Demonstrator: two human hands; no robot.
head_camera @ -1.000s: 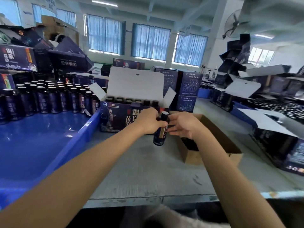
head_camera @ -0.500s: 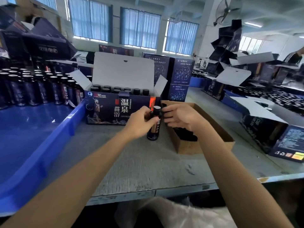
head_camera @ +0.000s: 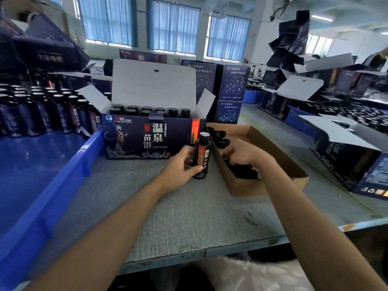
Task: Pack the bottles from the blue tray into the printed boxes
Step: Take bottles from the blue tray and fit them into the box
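The grip of the left hand (head_camera: pixel 184 164) is clamped round the lower body of a dark bottle (head_camera: pixel 202 156), thumb in front and fingers behind, forearm reaching straight forward. The right hand (head_camera: pixel 243 154) dips palm-down into a brown cardboard box (head_camera: pixel 247 186) among loose black caps (head_camera: pixel 244 173); whether its curled grip holds one cannot be told. The bottle stands upright on the grey worktop (head_camera: pixel 168 211), long axis vertical, cap up, barcode toward the camera, just in front of the right end of the open printed box (head_camera: pixel 147 137), which is filled with capped bottles. More bottles (head_camera: pixel 42 114) crowd the blue tray (head_camera: pixel 84 156) to the left. Blue-curtained windows (head_camera: pixel 172 28) line the far wall.
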